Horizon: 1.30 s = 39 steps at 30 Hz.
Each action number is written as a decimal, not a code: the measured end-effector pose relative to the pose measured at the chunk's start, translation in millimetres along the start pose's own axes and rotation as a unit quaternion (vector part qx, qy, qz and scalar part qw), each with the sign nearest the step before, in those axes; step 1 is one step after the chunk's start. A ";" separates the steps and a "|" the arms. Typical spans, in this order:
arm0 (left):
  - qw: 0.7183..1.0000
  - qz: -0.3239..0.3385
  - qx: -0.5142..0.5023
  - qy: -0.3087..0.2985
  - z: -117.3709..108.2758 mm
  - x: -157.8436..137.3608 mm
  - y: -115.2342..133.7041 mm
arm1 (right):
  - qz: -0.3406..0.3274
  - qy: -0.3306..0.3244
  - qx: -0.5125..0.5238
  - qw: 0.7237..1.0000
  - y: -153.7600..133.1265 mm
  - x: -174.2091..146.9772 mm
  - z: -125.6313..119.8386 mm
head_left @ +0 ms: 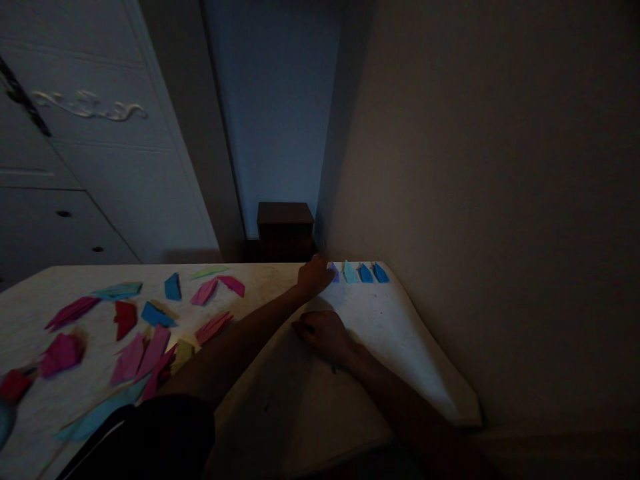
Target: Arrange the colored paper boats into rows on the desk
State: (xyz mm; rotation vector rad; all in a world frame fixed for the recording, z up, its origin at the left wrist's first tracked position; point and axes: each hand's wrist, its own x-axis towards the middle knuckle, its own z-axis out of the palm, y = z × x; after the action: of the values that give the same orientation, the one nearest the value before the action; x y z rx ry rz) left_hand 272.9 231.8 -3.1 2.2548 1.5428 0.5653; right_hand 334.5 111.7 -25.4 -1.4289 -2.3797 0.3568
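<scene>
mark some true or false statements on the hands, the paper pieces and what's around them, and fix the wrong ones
1. The left hand is at the purple piece. True.
2. The rightmost paper piece is red. False: it is blue.
3. The right hand is farther from the camera than the left. False: it is nearer.
4. A red piece lies to the left of both hands in the picture. True.
5. The brown box sits on the table. False: it stands beyond the table's far edge.
</scene>
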 end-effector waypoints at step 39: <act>0.977 0.010 -0.212 -0.011 -75.9 -278.8 -77.2 | 0.048 0.048 0.111 0.991 4.8 -5.8 2.6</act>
State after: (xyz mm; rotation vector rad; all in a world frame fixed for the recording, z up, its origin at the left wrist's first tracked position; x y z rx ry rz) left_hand 81.5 2.1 -11.6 1.9432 1.2476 0.7891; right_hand 339.8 108.7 -30.5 -1.4258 -2.1250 0.5464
